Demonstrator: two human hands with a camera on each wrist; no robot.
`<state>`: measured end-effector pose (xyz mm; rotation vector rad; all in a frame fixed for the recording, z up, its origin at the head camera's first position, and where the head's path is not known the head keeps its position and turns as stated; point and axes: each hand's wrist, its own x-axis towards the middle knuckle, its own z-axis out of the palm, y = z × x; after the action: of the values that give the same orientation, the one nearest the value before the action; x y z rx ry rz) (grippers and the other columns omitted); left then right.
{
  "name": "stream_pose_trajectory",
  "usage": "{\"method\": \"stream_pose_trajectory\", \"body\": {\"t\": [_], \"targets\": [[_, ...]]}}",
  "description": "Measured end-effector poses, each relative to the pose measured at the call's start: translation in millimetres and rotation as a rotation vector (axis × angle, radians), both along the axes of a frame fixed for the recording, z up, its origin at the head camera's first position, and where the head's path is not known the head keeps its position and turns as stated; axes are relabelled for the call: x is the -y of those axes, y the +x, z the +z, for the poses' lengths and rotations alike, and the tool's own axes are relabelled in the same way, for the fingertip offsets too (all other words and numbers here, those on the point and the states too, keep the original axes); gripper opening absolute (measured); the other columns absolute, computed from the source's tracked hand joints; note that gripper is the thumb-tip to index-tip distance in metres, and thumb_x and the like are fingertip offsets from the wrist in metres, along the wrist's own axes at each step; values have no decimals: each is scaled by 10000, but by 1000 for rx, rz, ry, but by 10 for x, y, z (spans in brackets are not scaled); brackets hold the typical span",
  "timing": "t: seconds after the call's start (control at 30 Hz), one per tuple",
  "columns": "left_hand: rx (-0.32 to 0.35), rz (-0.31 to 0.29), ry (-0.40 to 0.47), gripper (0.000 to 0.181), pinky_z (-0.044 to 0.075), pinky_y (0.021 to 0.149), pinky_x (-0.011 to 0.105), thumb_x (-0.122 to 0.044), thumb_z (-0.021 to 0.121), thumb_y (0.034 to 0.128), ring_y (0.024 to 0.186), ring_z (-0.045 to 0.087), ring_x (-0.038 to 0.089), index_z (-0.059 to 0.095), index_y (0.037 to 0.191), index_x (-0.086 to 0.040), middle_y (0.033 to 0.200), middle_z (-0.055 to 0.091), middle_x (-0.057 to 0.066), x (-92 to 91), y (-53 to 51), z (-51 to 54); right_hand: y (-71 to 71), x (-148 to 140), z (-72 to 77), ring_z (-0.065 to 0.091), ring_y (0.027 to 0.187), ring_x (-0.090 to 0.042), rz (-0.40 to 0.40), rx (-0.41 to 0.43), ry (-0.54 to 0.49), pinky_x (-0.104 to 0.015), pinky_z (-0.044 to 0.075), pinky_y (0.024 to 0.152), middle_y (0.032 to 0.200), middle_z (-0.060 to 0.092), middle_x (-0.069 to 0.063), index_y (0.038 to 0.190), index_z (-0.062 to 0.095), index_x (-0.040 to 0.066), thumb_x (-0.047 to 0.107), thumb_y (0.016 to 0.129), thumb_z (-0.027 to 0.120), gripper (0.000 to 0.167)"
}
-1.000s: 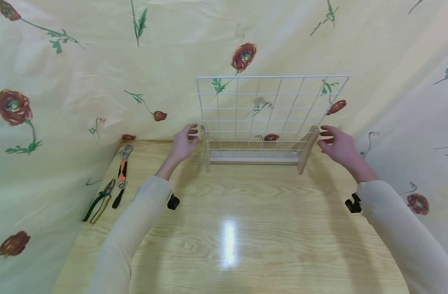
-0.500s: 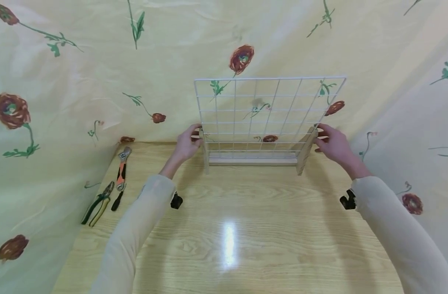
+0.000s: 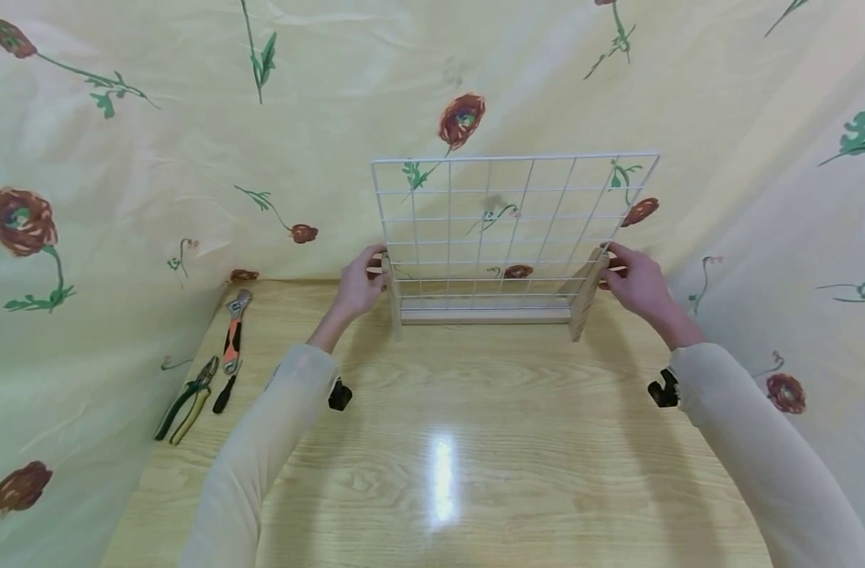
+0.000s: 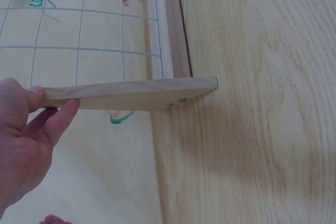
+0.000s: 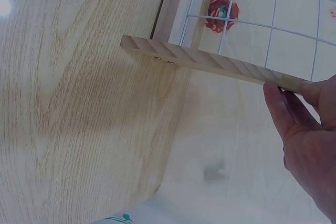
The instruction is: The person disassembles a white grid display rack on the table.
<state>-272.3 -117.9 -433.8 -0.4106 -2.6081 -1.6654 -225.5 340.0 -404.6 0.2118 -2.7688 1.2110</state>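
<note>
A wire rack stands at the back of the wooden table, with a white wire grid (image 3: 515, 158) leaning back between two wooden side boards. A pale wooden crossbar (image 3: 485, 317) joins the boards low down. My left hand (image 3: 359, 284) pinches the upper end of the left side board (image 4: 121, 95), thumb at its edge and fingers on the outer face. On the opposite side my right hand (image 3: 640, 288) holds the top of the right side board (image 5: 210, 64) in a similar way. Two screw heads show low on each board's outer face in the wrist views.
At the table's left edge lie an adjustable wrench (image 3: 234, 335) with an orange and black handle, a small black-handled tool (image 3: 225, 393) and pliers (image 3: 187, 402). Flower-patterned cloth (image 3: 319, 102) covers the back and both sides behind the wooden tabletop (image 3: 503, 442).
Both hands have moved inward from beside the rack and taken hold of its side boards. The view has shifted slightly; the rack appears to stand in the same place.
</note>
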Motion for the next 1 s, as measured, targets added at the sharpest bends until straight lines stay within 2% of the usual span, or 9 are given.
{"method": "stream_pose_trajectory", "body": {"t": [0.17,0.43,0.5,0.57,0.67,0.77,0.87,1.0], "targets": [[-18,9,4,488,615,752,378,115,587,936,962,683,392,517,1396,-33,1191,637,281,-2,2,-1,18,7,0,622,958,-538,-5,-21,7,-24,455,612,1168,555,-437,1461,367,-135,-79,968,505,515],[-30,14,-11,474,614,756,390,112,580,940,958,680,399,508,1397,6,1183,638,282,13,18,7,16,27,-8,641,904,-478,-14,-19,10,-66,484,571,1152,564,-431,1447,355,-147,-85,966,524,514],[-38,20,-18,474,614,757,394,108,583,940,950,681,400,513,1396,1,1177,641,281,18,35,16,15,33,-6,667,849,-385,-17,-27,9,-72,490,565,1133,575,-427,1437,370,-150,-92,958,536,510],[-42,26,-21,473,615,757,391,110,584,938,942,683,396,522,1391,-10,1172,644,276,26,47,17,12,39,-7,673,782,-225,-15,-36,-1,-66,493,572,1119,579,-429,1425,380,-159,-102,949,546,507],[-44,38,-21,468,615,754,389,115,585,936,930,684,393,532,1382,-15,1163,649,275,38,62,9,10,49,-9,599,714,10,-8,-39,-26,-62,494,579,1117,579,-434,1417,383,-165,-117,939,549,508],[-35,46,-22,469,614,753,383,116,582,937,933,679,386,527,1385,-15,1167,646,270,53,84,1,4,58,-20,538,695,104,1,-34,-46,-66,498,578,1124,572,-440,1417,377,-168,-122,939,546,509],[-28,50,-24,478,614,759,375,116,577,939,954,674,386,518,1394,-18,1182,639,267,73,107,-14,0,67,-31,613,723,-18,4,-34,-50,-73,503,576,1128,571,-439,1417,376,-167,-126,939,547,510],[-37,57,-24,476,616,751,377,115,585,935,957,678,390,525,1387,-19,1176,643,269,93,134,-29,2,81,-44,658,837,-368,9,-34,-43,-60,497,587,1133,569,-440,1419,371,-168,-131,940,547,511]]}}
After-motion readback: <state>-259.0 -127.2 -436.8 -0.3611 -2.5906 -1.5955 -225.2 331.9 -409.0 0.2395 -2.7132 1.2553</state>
